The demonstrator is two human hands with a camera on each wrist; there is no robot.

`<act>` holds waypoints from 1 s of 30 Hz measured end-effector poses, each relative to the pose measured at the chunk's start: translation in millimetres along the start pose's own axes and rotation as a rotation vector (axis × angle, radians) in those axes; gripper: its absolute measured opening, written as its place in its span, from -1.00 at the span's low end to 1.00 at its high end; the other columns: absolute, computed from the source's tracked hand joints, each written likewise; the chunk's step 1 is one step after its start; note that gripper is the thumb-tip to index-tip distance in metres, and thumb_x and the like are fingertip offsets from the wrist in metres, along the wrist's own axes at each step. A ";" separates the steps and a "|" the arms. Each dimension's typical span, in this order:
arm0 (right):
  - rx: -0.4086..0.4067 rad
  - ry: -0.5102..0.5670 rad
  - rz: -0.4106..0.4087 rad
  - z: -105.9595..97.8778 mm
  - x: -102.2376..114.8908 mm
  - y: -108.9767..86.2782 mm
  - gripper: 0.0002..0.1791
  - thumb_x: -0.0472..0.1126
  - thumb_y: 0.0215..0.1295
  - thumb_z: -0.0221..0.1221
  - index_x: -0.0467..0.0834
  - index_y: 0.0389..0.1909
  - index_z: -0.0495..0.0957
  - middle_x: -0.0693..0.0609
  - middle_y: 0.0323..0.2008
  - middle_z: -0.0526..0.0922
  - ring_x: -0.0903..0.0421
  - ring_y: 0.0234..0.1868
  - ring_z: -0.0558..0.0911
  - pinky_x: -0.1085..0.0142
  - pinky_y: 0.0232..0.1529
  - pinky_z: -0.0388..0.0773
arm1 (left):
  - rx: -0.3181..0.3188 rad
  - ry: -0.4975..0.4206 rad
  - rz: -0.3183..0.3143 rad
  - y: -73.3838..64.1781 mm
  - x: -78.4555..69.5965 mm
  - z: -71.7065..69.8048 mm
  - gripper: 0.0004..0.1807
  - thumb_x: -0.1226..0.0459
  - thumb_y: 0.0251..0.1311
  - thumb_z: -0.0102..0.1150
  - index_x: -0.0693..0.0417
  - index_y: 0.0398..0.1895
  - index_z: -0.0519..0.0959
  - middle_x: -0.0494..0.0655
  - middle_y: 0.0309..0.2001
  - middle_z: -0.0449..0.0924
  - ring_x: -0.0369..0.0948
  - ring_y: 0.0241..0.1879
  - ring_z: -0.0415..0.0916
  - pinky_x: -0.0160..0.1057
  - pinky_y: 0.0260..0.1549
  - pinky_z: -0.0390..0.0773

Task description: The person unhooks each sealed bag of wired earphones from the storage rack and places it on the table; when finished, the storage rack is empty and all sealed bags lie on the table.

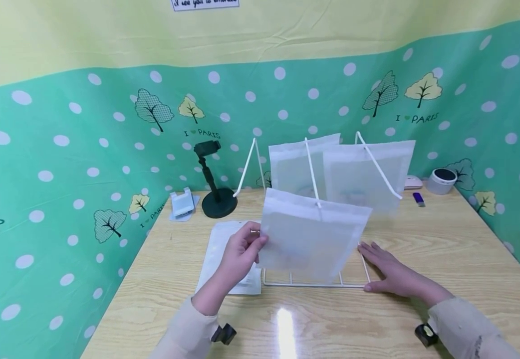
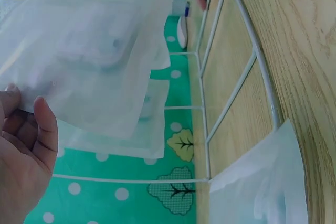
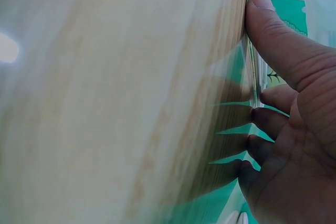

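Observation:
A white wire rack stands on the table, its prongs angled toward me. From its middle prong hangs a translucent white pouch, tilted at its lower left. My left hand pinches that pouch's left edge between thumb and fingers; the left wrist view shows a faint shape inside the pouch. Low beside the rack's right base bar lies my right hand, fingers extended and fingertips at the wire and tabletop. Two more pouches hang behind, one at back left and one at right.
Another white pouch lies flat left of the rack. Farther back are a black stand and a pale blue holder. At back right sit a white cylinder, a mouse and a purple stick. A patterned cloth surrounds the table.

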State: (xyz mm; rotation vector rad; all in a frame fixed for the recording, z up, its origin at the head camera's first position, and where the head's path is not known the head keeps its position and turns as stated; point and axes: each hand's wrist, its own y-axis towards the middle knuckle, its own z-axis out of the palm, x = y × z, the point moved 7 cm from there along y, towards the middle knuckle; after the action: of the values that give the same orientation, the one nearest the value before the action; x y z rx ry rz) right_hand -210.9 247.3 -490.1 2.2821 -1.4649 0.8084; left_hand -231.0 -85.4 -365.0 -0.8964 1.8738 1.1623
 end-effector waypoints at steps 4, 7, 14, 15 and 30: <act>-0.009 -0.003 -0.006 -2.4 -0.1 -0.3 0.11 0.18 0.05 0.37 -0.34 0.46 0.09 -0.43 0.43 0.01 -0.50 0.40 -0.06 -0.41 0.26 -0.07 | 0.004 -0.012 0.032 -1.3 -8.2 -0.8 -0.94 0.41 0.36 0.06 0.18 -0.16 0.49 0.16 -0.24 0.69 -0.09 -0.70 0.36 -0.33 -0.71 0.45; -0.011 0.008 -0.005 -3.0 -0.2 -0.4 0.09 0.16 0.05 0.37 -0.29 0.47 0.10 -0.43 0.44 0.01 -0.49 0.40 -0.07 -0.40 0.27 -0.08 | 0.011 -0.017 0.071 -0.5 -15.3 2.7 -0.94 0.42 0.36 0.06 0.19 -0.17 0.49 0.16 -0.25 0.68 -0.08 -0.67 0.41 -0.29 -0.72 0.48; -0.009 0.009 -0.032 0.3 1.4 -0.3 0.06 0.17 0.07 0.36 -0.26 0.47 0.11 -0.40 0.46 -0.03 -0.47 0.42 -0.10 -0.38 0.29 -0.13 | 0.018 -0.036 0.042 -6.1 -13.2 5.5 -0.95 0.43 0.36 0.06 0.21 -0.17 0.48 0.18 -0.22 0.67 -0.06 -0.63 0.44 -0.17 -0.73 0.51; -0.007 0.009 -0.027 0.6 1.1 -0.3 0.07 0.17 0.07 0.36 -0.27 0.47 0.11 -0.40 0.46 -0.03 -0.47 0.42 -0.10 -0.39 0.29 -0.12 | 0.018 -0.037 0.025 -7.5 -11.2 4.6 -0.95 0.43 0.36 0.06 0.20 -0.16 0.47 0.18 -0.21 0.66 -0.06 -0.64 0.43 -0.18 -0.72 0.51; 0.005 0.009 -0.002 0.4 1.5 0.2 0.11 0.18 0.05 0.36 -0.34 0.46 0.09 -0.38 0.45 0.02 -0.48 0.41 -0.07 -0.39 0.28 -0.10 | -0.036 -0.051 -0.169 -34.6 37.9 -43.7 -0.88 0.37 0.38 0.06 0.26 -0.12 0.45 0.23 -0.37 0.65 -0.17 -0.63 0.43 -0.24 -0.68 0.51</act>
State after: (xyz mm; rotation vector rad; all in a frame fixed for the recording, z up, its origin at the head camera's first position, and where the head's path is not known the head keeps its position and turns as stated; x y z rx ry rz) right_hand -210.5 245.9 -489.6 2.2794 -1.4586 0.8217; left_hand -229.8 -144.2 -397.9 -1.0150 1.7063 1.1085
